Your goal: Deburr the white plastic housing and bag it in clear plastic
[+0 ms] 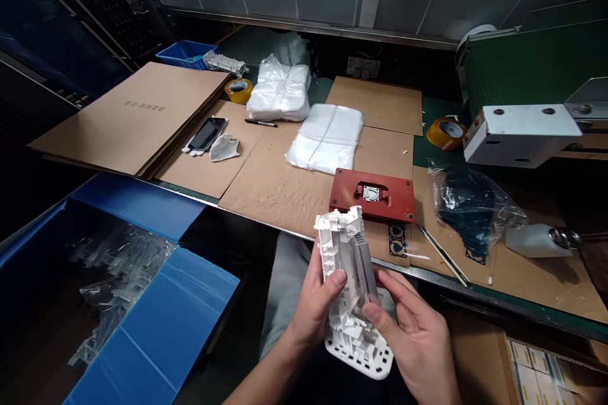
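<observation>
I hold a white moulded plastic part (349, 285) upright over my lap, just in front of the bench edge. My left hand (311, 307) grips its left side with the thumb across the front. My right hand (415, 332) supports its right side, thumb on a grey inner face. A red fixture plate (399, 199) with a small metal insert lies on the cardboard right behind the part.
A blue box (156, 329) lined with clear bagged parts stands at my left. On the bench lie stacks of clear bags (327, 136), a phone (208, 133), a white glove (225, 147), a pen (261, 122), tape rolls (445, 131), a dark bagged bundle (470, 209) and a white conveyor end (517, 133).
</observation>
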Demonstrator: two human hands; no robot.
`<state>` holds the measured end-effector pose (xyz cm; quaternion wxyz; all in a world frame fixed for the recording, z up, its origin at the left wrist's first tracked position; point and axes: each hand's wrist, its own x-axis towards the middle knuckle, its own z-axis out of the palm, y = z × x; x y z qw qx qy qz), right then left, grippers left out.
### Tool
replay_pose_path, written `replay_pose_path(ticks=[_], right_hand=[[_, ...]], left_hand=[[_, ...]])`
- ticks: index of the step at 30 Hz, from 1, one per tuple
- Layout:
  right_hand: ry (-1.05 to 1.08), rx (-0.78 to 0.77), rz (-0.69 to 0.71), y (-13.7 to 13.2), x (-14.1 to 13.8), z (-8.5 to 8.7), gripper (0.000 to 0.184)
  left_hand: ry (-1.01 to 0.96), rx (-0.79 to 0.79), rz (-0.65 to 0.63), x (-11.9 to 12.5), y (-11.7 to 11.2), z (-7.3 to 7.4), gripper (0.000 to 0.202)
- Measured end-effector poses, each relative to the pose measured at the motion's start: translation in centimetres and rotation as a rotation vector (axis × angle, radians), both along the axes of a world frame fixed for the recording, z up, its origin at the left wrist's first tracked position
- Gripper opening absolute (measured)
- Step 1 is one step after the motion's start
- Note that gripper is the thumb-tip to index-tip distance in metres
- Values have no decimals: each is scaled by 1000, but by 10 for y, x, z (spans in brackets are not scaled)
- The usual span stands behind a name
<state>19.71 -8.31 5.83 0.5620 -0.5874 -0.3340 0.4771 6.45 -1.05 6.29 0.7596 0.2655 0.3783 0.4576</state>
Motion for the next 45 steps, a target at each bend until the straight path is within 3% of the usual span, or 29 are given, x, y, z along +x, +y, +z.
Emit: replay_pose_path(ticks=[7, 14, 20, 24, 30, 39, 45], right_hand=[[-76, 30, -34, -4, -5, 8, 39], [-212, 81, 37, -5, -6, 9, 34], [-272, 141, 32, -7, -6, 6, 37], [-231, 86, -48, -9, -5, 2, 39], [-211, 120, -64, -8, -6, -1, 38], [-155, -95, -100, -11, 5, -5, 38], [-79, -165, 89, 1, 11, 2, 50]], left_hand=[[3, -32, 25, -3, -7, 0, 87], [4, 86, -23, -4, -8, -4, 83], [21, 64, -41, -4, -6, -5, 81], [20, 35, 7, -2, -5, -3, 70], [124, 139, -48, 0, -7, -1, 55], [49, 27, -34, 1, -4, 7, 60], [133, 132, -100, -1, -7, 8, 67]])
